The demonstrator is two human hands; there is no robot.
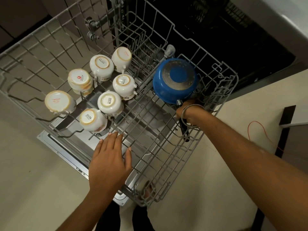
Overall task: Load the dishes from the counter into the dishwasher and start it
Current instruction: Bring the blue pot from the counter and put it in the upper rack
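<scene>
The grey wire upper rack is pulled out of the dishwasher. Several white cups stand upside down on its left half. A blue saucepan lies bottom-up on the rack's right side, its black handle pointing toward me. My right hand, with a metal bangle at the wrist, grips that handle just behind the pan. My left hand rests flat with straight fingers on the rack's front wires, holding nothing.
The open dishwasher door lies below the rack, and the dark tub is behind it. The counter edge is at the top right. A red cord lies on the beige floor. My feet stand under the rack's front corner.
</scene>
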